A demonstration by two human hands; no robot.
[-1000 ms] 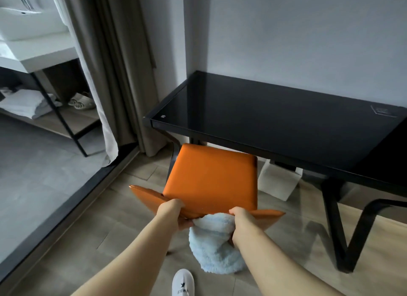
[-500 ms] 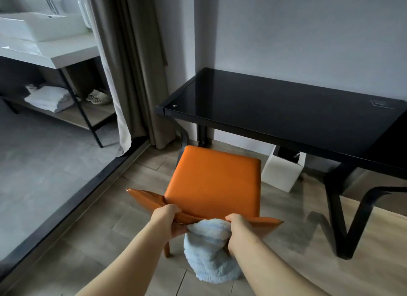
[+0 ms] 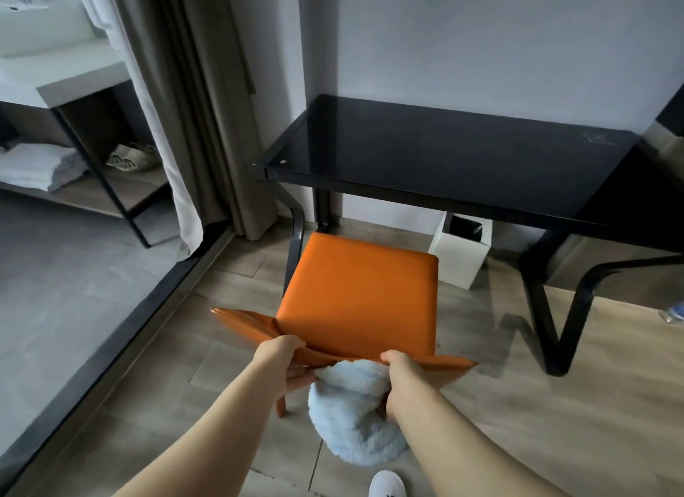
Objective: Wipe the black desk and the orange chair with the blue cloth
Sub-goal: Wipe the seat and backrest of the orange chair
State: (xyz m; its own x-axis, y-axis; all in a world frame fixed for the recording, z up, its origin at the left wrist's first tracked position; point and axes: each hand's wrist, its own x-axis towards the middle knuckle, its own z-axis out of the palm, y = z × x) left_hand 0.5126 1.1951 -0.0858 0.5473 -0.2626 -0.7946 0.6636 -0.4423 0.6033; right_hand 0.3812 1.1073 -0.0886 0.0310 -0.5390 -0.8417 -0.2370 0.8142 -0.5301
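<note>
At the far left a white washbasin (image 3: 33, 26) sits above a low shelf (image 3: 111, 197) that carries folded towels (image 3: 37, 165) and a pair of slippers (image 3: 131, 156). To their right a long curtain (image 3: 192, 89) hangs to the floor beside a dark floor rail (image 3: 122, 322). Near the middle, the left hand (image 3: 285, 363) grips the top edge of the back of the orange chair (image 3: 359, 297), its fingers curled over the edge and its thumb on the near side. The chair stands on the wood floor (image 3: 555, 404) just near of the left end of the black tabletop (image 3: 444, 156), with its back turned toward the camera and its seat bare. The blue cloth (image 3: 355, 415) is bunched between the two hands against the near side of the chair back and hangs down from there toward the floor. The right hand (image 3: 403, 378) holds the cloth's upper part, its fingers wrapped round the fluffy fabric and closed on the back's edge with it; how far the fingers reach on the far side is hidden. At the near edge, below the cloth, the toe of a white shoe (image 3: 386, 485) shows. Farther right, a white bin (image 3: 462, 252) with a dark liner stands on the floor under the tabletop, close to the seat's far right corner. The tabletop is glossy, stands against the pale wall (image 3: 481, 41), and rests on bent black legs (image 3: 562, 311) at its right end.
</note>
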